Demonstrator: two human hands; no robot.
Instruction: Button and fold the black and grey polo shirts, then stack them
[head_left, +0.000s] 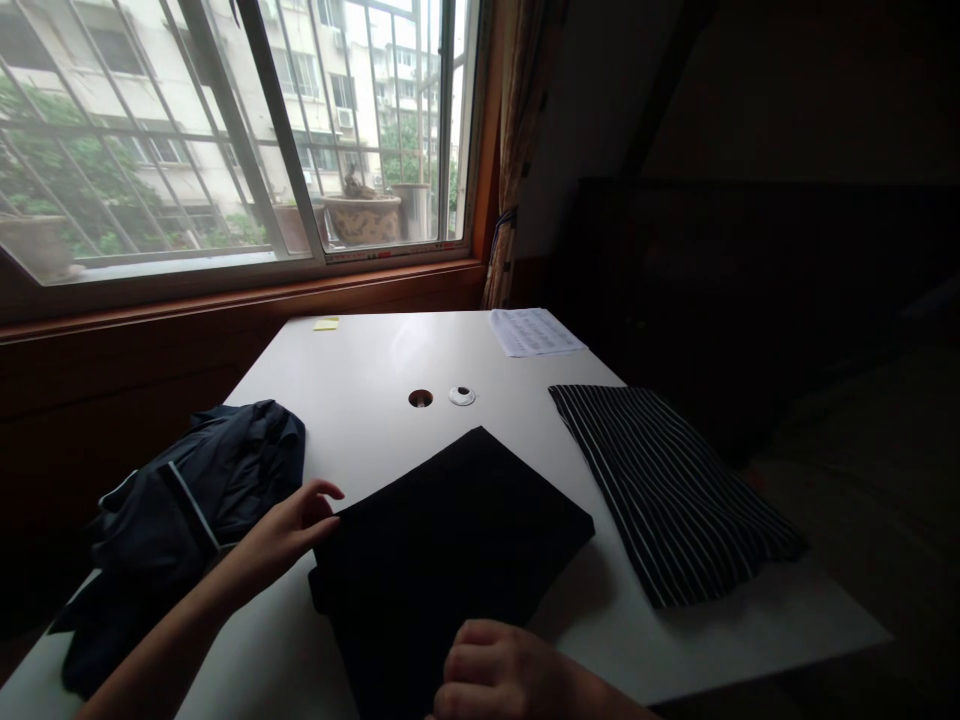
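Observation:
A black folded garment (pixel 450 530) lies on the white table (pixel 375 350) in front of me; its exact kind does not show. At its left corner is my left hand (pixel 304 520), thumb against the edge and index finger held apart above it. My right hand (pixel 502 675) is closed at the garment's near side, fingers curled over the cloth; the fingertips are hidden. Beyond the garment are a round hole (pixel 421 399) in the tabletop and a white round cover (pixel 462 396).
A dark crumpled garment with light piping (pixel 217 480) lies at the left edge. To the right is a folded black-and-white striped cloth (pixel 667 490). Printed sheets (pixel 536 332) and a yellow sticky note (pixel 326 324) are at the far edge, below a barred window (pixel 300 130).

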